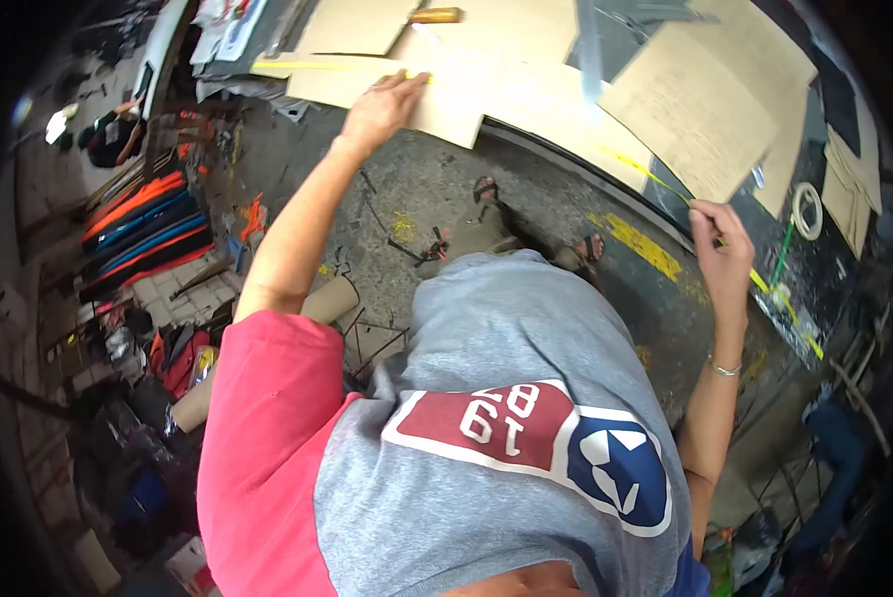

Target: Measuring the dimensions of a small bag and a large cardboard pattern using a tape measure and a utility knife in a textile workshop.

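Note:
A yellow measuring tape (656,178) runs along the near edge of the pale brown cardboard sheets (446,114) on the table. My left hand (382,107) is closed at the sheet's near edge, its fingertips pinching the tape there. One end of the tape reaches left past this hand. At the table's right edge, my right hand (722,242) pinches the tape between thumb and fingers. Beyond it the loose length trails down to the right. Glare washes out the tape's middle stretch.
An orange-handled tool (437,15) lies on the cardboard. More brown sheets (705,99) with faint writing lie to the right, near a roll of tape (806,211). Coloured material rolls (148,234) are stacked at left. A person (116,137) is in the far left background.

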The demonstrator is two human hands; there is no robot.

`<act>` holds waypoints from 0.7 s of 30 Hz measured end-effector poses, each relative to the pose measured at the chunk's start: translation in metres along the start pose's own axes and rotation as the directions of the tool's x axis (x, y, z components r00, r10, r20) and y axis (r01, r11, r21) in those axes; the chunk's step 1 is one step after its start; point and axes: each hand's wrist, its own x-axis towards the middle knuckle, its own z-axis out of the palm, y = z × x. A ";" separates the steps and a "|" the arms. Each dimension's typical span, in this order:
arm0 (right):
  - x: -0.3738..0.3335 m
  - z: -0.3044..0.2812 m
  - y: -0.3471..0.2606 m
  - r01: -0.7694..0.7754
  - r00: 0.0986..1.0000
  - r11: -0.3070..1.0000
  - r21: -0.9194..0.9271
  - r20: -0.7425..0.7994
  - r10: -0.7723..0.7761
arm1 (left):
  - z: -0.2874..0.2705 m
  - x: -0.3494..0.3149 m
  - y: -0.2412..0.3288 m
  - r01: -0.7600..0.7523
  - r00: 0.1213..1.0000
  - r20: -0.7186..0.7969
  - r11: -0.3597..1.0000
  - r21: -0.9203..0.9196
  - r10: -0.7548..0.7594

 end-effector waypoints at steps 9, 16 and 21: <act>0.094 0.146 -0.069 0.245 0.967 0.954 -0.174 0.111 -0.228 | -0.011 0.010 -0.018 0.015 0.993 -0.113 1.000 0.005 -0.014; 0.116 0.178 -0.092 0.015 0.973 0.938 -0.347 0.221 0.066 | -0.012 0.038 -0.066 -0.244 0.970 -0.057 0.951 -0.189 0.237; 0.121 0.189 -0.102 0.035 0.946 0.906 -0.422 0.305 0.106 | -0.007 0.062 -0.089 -0.436 0.895 0.002 0.874 -0.214 0.447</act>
